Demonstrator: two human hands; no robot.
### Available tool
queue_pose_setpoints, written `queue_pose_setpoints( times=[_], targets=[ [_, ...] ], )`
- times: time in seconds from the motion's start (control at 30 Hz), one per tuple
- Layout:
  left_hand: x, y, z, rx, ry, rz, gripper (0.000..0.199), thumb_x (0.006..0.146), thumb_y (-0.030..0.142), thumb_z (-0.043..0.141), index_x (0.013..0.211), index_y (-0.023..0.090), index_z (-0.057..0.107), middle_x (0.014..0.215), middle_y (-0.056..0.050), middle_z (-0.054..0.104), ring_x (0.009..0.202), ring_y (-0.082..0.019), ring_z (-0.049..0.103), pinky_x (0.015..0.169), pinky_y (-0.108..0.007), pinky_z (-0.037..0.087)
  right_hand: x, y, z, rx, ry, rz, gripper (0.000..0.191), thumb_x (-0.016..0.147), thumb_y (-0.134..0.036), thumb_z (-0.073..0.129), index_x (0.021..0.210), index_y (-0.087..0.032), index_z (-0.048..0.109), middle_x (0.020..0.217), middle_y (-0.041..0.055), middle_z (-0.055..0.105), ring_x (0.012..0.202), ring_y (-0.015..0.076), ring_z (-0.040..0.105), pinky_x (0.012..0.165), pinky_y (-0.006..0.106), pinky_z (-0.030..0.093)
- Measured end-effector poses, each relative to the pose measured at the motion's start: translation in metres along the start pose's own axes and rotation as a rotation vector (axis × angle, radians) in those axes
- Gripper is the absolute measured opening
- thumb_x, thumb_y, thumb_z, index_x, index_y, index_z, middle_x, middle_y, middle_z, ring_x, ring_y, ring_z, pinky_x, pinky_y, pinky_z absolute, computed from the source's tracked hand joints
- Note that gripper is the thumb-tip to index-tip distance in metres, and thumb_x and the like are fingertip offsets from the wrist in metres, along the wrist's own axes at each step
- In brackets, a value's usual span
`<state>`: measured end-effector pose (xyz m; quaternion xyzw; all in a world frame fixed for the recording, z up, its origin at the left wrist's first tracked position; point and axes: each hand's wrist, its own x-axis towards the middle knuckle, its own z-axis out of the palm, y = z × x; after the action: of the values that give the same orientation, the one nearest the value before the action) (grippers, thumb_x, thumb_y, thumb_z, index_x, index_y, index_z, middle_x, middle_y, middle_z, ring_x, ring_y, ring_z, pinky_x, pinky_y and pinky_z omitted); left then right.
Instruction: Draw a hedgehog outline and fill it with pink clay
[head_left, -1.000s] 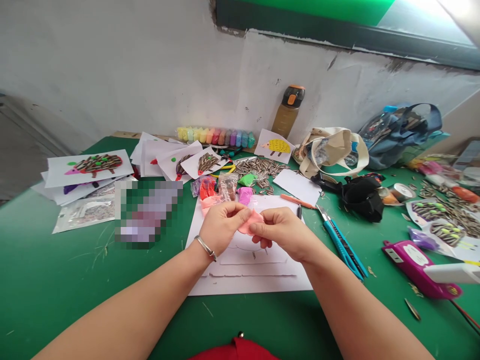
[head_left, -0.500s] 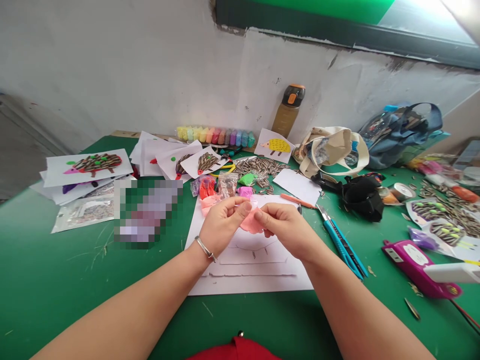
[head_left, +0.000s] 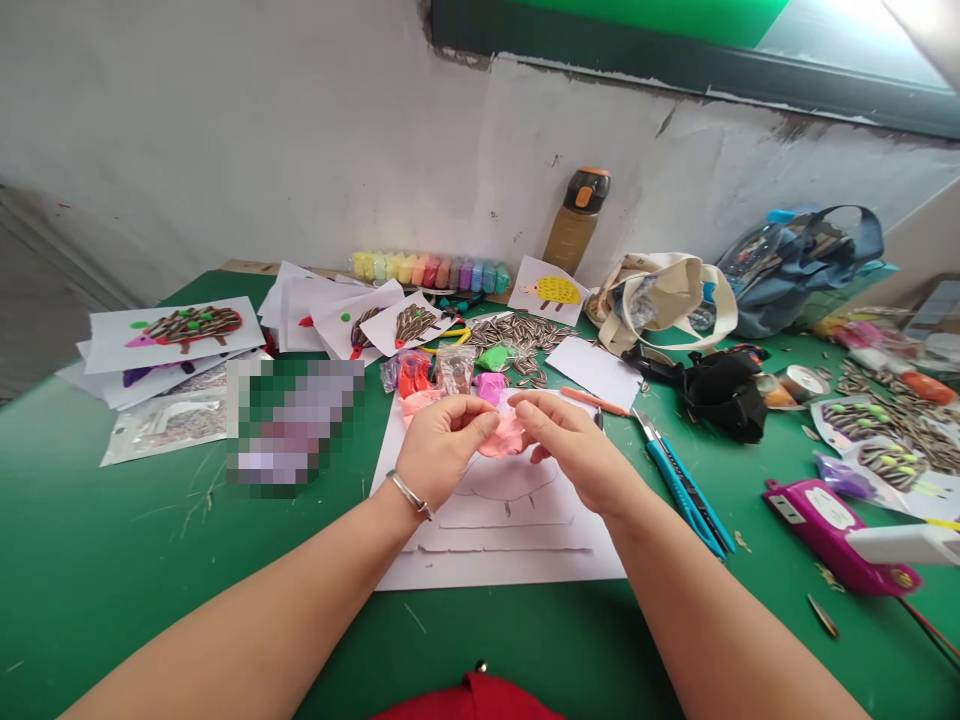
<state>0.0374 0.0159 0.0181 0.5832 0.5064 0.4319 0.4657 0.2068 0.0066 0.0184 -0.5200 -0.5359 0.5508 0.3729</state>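
Nearest, a bit of red clothing shows on the near side of the drawing sheet, which lies flat on the green desk. Two ragged lines cross the near part of the sheet, and a pencilled outline with short legs is on its middle. Above that, over the sheet, the pink clay is thin and spread out. The left hand, with a silver bracelet at its wrist, pinches the clay between thumb and fingers. The right hand is at the clay's other side, thumb and fingers slightly parted; I can't tell whether it grips. The hands are apart from each other, with the clay between them. Right of the sheet lie a blue cutter and, farther right, a magenta device. Around the sheet's far edge are red clay, a brown packet, purple clay and an orange stick. Beyond the sheet come green clay, a heap of striped seeds, a yellow hedgehog picture, a row of coloured packs and a bottle
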Motion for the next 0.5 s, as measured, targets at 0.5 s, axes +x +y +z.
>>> queue_pose_setpoints(
  times=[0.5],
  targets=[
    [0.000,-0.014,0.003,-0.245,-0.174,-0.204,0.059,0.077,0.026,0.072,0.129,0.013,0.048,0.089,-0.007,0.071,0.075,-0.016,0.066,0.065,-0.027,0.053,0.001,-0.002,-0.009,0.060,-0.091,-0.080,0.018,0.085,-0.029,0.060,0.070,-0.019,0.059,0.067,-0.0006,0.061,0.067,0.0137,0.054,0.066,0.030,0.039]
  ],
)
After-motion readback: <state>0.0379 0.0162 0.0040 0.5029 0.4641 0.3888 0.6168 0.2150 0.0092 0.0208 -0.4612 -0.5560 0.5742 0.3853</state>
